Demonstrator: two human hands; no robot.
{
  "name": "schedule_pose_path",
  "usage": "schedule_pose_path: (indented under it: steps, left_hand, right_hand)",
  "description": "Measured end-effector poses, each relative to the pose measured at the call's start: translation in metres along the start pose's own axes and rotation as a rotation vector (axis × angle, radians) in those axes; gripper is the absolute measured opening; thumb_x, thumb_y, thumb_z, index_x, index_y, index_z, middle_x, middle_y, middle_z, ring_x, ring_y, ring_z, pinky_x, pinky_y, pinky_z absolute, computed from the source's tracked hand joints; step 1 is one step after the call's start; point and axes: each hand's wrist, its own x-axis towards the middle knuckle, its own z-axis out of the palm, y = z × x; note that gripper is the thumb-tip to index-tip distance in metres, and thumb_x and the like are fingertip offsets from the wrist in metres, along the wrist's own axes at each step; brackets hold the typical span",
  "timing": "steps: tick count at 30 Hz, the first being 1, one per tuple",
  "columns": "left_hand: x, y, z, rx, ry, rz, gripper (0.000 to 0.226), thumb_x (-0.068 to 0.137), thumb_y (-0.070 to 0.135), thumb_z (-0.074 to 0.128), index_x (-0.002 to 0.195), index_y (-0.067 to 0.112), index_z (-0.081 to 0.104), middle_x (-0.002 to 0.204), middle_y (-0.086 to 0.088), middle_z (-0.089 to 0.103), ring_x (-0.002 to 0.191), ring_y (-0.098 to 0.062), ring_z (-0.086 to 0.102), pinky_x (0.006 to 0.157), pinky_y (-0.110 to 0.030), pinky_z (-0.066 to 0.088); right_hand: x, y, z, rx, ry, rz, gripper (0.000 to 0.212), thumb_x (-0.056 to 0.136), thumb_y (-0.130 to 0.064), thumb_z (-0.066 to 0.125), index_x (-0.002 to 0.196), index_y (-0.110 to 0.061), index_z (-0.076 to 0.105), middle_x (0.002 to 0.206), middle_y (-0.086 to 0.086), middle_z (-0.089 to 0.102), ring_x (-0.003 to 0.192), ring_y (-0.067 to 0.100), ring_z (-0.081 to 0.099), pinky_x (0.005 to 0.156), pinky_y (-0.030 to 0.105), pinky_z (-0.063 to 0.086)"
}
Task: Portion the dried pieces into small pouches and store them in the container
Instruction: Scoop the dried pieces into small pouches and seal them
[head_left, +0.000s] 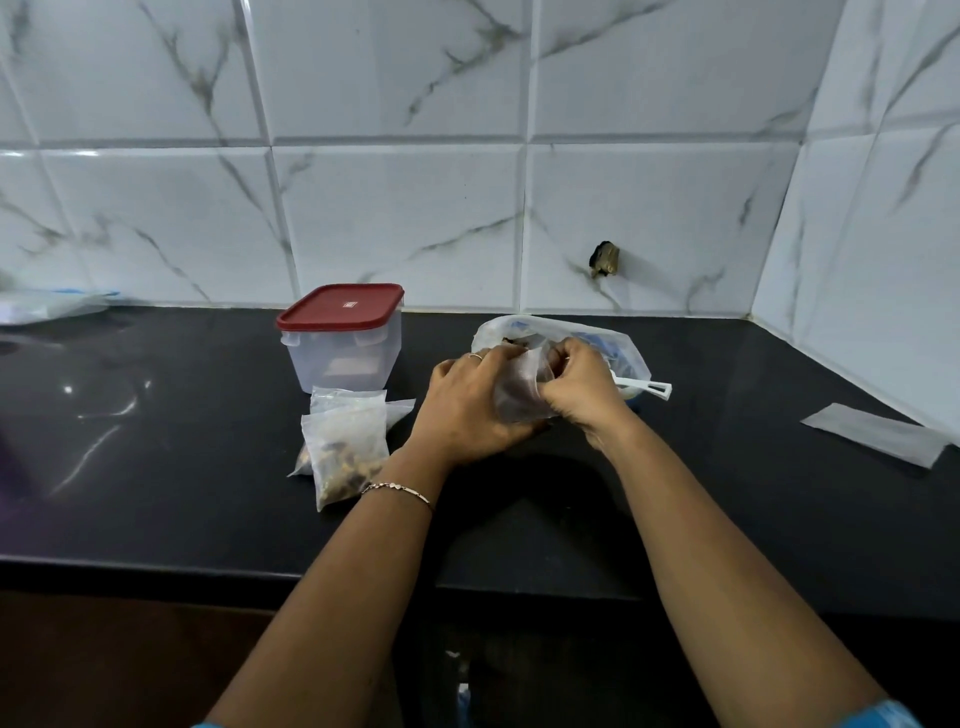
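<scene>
Two hands: both meet at the centre of the frame on one small pouch (519, 395).
Left hand (470, 402): fingers curled shut around the pouch's left side and base; a ring and a wrist bracelet (397, 489) show.
Right hand (584, 387): fingertips pinched shut on the pouch's upper right edge, at its mouth.
Pouch: clear plastic, dark pieces visible inside; long axis near upright, mouth tilted away toward the wall. Whether the mouth is sealed cannot be told.
Key relation: the mouth lies at the right fingertips, so the right hand is judged the nearer one for closing it; the left hand serves as the support.
Supply bag (561, 338): just behind the hands, open, with a white scoop (647, 387) handle projecting to the right.
Filled pouches (345, 447): stacked left of the left hand, flat on the counter.
Container (343, 343): left of centre, behind the filled pouches; red lid on. It must be opened before storing.
Counter (156, 467): black, glossy, reflective; an empty pouch (878, 434) lies at right.
Room: white marbled wall tiles; corner at upper right.
</scene>
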Motion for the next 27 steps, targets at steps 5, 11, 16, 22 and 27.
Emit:
schedule_pose_path:
  steps: [5, 11, 16, 22, 27]
  left_hand:
    - [0.001, -0.002, 0.003, 0.073, 0.147, -0.024, 0.063, 0.072, 0.052, 0.063, 0.125, 0.020, 0.054, 0.113, -0.001, 0.066, 0.109, -0.023, 0.060, 0.098, -0.039, 0.034]
    - [0.001, -0.001, 0.002, 0.076, 0.196, -0.052, 0.065, 0.071, 0.051, 0.065, 0.124, 0.016, 0.055, 0.118, -0.003, 0.063, 0.111, -0.026, 0.058, 0.098, -0.042, 0.035]
    - [0.002, 0.000, -0.001, -0.008, 0.163, -0.089, 0.059, 0.075, 0.044, 0.073, 0.124, 0.019, 0.053, 0.119, 0.000, 0.064, 0.113, -0.022, 0.056, 0.101, -0.040, 0.032]
    - [0.002, -0.001, -0.002, -0.053, 0.136, -0.134, 0.055, 0.074, 0.045, 0.076, 0.117, 0.017, 0.056, 0.102, -0.001, 0.070, 0.099, -0.025, 0.063, 0.090, -0.043, 0.046]
    - [0.002, 0.001, -0.001, -0.132, 0.120, -0.194, 0.048, 0.075, 0.042, 0.077, 0.109, 0.015, 0.057, 0.099, -0.004, 0.069, 0.095, -0.027, 0.062, 0.080, -0.043, 0.050]
  right_hand:
    - [-0.001, -0.003, -0.001, 0.021, 0.068, -0.117, 0.035, 0.070, -0.007, 0.077, 0.061, -0.020, 0.045, 0.057, -0.009, 0.047, 0.055, 0.009, 0.044, 0.059, 0.026, 0.039]
    - [-0.004, -0.006, 0.000, 0.188, -0.079, -0.191, 0.021, 0.079, 0.000, 0.071, 0.080, -0.020, 0.074, 0.094, -0.010, 0.071, 0.102, 0.008, 0.064, 0.101, 0.035, 0.048]
    - [-0.004, -0.001, 0.001, 0.217, -0.181, -0.164, 0.022, 0.074, -0.023, 0.082, 0.095, -0.018, 0.077, 0.107, -0.005, 0.073, 0.111, 0.006, 0.062, 0.103, 0.032, 0.046]
    - [-0.009, -0.005, -0.001, 0.228, -0.207, -0.112, 0.007, 0.076, -0.021, 0.080, 0.077, -0.024, 0.074, 0.091, -0.004, 0.073, 0.087, 0.007, 0.066, 0.081, 0.020, 0.049]
    - [-0.015, -0.013, -0.009, 0.425, -0.096, -0.083, 0.010, 0.082, -0.003, 0.070, 0.079, -0.012, 0.071, 0.085, 0.000, 0.071, 0.078, 0.005, 0.064, 0.074, 0.015, 0.050]
